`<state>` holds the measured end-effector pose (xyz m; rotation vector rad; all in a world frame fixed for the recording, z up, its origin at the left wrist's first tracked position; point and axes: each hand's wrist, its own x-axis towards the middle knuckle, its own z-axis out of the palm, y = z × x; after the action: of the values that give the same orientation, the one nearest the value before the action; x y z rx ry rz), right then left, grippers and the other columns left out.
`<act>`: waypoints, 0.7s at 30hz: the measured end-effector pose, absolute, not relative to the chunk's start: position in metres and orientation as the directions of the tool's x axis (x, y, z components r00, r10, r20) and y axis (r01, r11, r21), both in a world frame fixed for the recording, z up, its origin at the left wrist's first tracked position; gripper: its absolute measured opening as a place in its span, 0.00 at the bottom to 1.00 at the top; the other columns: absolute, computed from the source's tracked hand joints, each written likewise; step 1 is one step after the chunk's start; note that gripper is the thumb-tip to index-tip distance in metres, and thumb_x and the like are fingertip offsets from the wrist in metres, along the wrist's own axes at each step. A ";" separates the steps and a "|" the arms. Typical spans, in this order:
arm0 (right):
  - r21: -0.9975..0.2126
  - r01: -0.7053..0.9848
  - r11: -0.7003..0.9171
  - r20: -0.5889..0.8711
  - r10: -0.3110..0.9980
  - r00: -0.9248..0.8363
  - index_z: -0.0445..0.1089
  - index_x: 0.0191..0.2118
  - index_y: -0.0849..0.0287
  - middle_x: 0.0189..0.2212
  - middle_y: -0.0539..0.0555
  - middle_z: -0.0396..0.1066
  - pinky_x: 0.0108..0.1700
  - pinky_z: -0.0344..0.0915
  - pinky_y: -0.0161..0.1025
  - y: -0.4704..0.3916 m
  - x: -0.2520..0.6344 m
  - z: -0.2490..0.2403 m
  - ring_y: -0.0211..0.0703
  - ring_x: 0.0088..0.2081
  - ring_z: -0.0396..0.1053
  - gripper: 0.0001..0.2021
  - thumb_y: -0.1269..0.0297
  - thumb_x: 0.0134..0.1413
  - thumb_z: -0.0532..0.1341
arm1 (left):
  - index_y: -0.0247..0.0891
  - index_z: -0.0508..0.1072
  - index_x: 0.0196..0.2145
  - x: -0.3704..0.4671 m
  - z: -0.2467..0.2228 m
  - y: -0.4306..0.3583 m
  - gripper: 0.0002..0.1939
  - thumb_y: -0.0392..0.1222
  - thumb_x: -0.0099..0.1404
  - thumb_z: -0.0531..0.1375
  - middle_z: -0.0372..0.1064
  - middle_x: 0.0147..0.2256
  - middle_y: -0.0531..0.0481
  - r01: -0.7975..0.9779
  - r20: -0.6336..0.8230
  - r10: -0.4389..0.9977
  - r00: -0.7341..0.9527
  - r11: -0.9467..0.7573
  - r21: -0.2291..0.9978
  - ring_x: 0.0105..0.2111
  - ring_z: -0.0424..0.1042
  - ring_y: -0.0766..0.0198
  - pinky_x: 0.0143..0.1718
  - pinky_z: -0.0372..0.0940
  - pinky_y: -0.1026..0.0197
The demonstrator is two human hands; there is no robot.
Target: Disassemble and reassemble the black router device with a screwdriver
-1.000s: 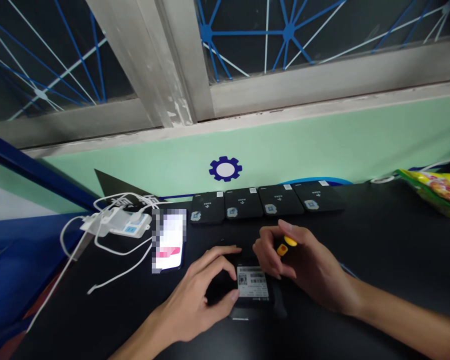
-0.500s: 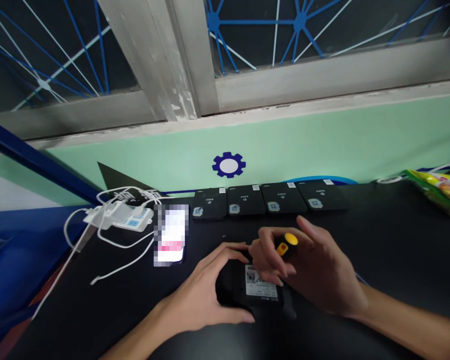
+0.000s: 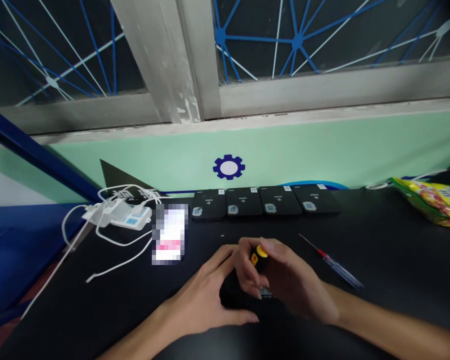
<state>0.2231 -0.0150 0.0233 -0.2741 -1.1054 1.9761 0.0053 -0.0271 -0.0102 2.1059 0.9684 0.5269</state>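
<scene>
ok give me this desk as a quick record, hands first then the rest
left hand: left hand spread beside the dark device, contact unclear
right hand: right hand gripping a yellow-and-black handle above it
hidden: the tool's tip, most of the device
back row: four flat black boxes
right side: slim screwdriver, snack bag
left side: phone with pixelated screen, white power strip, white cables

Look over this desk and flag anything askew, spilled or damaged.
Untidy: white cables tangle around the white power block, and one cable end lies unplugged on the desk. Paint looks chipped on the window frame. No spill is visible.
</scene>
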 end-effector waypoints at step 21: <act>-0.900 -0.404 -0.166 0.156 0.741 -0.653 0.66 0.24 0.59 0.21 0.49 0.58 0.31 0.50 0.41 -0.025 0.247 0.022 0.41 0.26 0.54 0.30 0.43 0.73 0.55 | 0.45 0.65 0.72 0.007 -0.018 -0.034 0.51 0.52 0.58 0.81 0.59 0.73 0.36 0.611 0.183 0.731 0.657 -0.659 0.439 0.72 0.60 0.33 0.69 0.68 0.28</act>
<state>0.2471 -0.0248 0.0225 -0.4140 -1.3242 1.9017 0.0067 -0.0336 -0.0177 2.5371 1.0647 0.4959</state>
